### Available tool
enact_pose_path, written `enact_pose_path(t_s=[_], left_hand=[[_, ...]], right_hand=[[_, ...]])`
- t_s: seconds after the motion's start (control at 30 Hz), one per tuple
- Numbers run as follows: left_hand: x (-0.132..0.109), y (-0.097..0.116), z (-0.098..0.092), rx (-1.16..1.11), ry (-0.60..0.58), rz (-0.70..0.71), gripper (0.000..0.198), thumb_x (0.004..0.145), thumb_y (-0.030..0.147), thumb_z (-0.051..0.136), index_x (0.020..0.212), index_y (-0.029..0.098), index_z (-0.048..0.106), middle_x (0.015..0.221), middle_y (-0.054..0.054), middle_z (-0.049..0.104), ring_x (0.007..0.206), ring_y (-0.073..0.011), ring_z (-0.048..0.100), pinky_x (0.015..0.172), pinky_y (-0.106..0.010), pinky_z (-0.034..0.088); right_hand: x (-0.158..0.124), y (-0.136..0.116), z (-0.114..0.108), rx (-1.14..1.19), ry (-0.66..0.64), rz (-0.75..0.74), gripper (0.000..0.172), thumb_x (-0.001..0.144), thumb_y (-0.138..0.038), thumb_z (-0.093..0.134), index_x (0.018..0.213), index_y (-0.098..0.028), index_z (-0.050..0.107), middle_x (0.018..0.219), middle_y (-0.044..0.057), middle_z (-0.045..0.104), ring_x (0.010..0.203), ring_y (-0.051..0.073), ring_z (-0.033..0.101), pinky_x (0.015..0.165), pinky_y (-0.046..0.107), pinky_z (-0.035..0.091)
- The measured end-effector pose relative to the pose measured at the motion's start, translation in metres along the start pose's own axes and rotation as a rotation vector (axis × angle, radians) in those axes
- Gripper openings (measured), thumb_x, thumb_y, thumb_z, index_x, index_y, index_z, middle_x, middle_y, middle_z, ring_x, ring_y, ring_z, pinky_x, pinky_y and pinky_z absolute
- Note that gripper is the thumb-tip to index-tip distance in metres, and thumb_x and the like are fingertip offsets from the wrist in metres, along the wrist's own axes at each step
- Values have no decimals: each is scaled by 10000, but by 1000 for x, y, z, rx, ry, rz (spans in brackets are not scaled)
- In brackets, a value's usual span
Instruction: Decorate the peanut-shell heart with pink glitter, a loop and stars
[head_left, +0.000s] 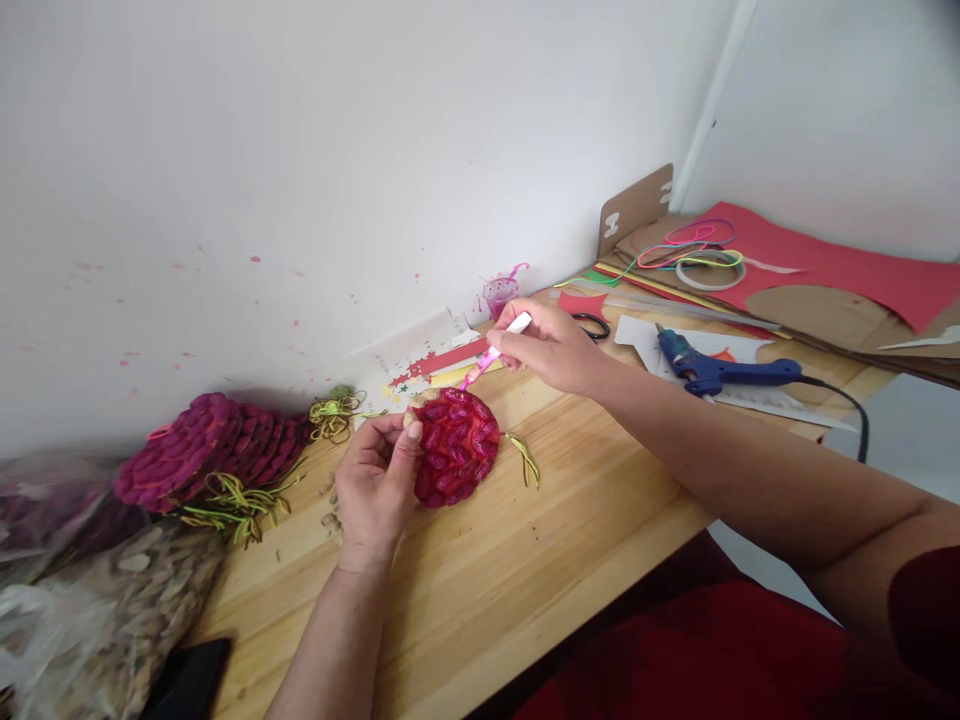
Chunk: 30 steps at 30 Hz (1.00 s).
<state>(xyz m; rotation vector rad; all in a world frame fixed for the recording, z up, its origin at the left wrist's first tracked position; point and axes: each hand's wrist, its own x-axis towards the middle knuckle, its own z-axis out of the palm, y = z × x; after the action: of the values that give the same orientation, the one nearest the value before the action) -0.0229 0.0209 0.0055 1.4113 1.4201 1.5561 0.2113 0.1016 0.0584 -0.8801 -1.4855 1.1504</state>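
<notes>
My left hand [375, 482] is closed on the left edge of a round red disc covered in painted shells [455, 447], which rests on the wooden table [525, 560]. Fingers of my right hand [551, 345] pinch a thin paintbrush with a white handle and pink tip [495, 352]. The brush tip points down at the top of the red disc.
A finished dark-magenta shell piece [202, 445] and yellow-green string [232, 500] lie left. Bags of loose shells [112, 600] sit at the near left. A small pink paint cup [501, 292], scissors [592, 325], a blue glue gun [720, 368] and red paper sheets [825, 265] lie right.
</notes>
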Motion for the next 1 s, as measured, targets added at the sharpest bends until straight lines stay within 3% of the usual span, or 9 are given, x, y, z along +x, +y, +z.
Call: enact_pose_path(t_s=[0.27, 0.47, 0.6, 0.83, 1.0], left_hand=[[3, 2, 3, -96, 11, -51, 328, 746, 420, 878, 921, 176, 746, 820, -22, 752, 692, -118, 657, 650, -209, 551], [3, 4, 4, -150, 12, -163, 536, 660, 391, 935, 1134, 195, 781, 875, -29, 791, 746, -141, 699, 709, -247, 579], [4, 2, 4, -157, -10, -186, 461, 652, 395, 935, 1039, 179, 807, 978, -61, 806, 815, -162, 711, 738, -254, 573], [4, 2, 1, -172, -33, -228, 377, 682, 393, 918, 941, 163, 770, 871, -39, 778, 703, -133, 676, 641, -230, 551], [1, 6, 2, -174, -30, -184, 352, 695, 393, 909, 923, 171, 758, 843, -31, 762, 697, -135, 674, 631, -231, 561]], right_hand=[[-2, 0, -3, -77, -2, -118, 158, 876, -273, 678, 797, -211, 556, 645, -40, 568, 569, 111, 506, 523, 254, 362], [-3, 2, -3, -123, 5, -148, 173, 893, -310, 675, 813, -217, 553, 656, -42, 539, 581, 120, 473, 533, 275, 339], [-4, 3, -4, -145, 4, -161, 163, 898, -298, 667, 813, -216, 555, 651, -47, 524, 572, 117, 453, 525, 278, 318], [-11, -1, 0, -103, -1, -189, 165, 929, -333, 655, 841, -237, 553, 688, -33, 542, 606, 133, 472, 554, 288, 340], [-19, -8, 4, -227, -13, -266, 179, 936, -336, 649, 832, -238, 542, 654, -44, 514, 557, 121, 418, 535, 285, 306]])
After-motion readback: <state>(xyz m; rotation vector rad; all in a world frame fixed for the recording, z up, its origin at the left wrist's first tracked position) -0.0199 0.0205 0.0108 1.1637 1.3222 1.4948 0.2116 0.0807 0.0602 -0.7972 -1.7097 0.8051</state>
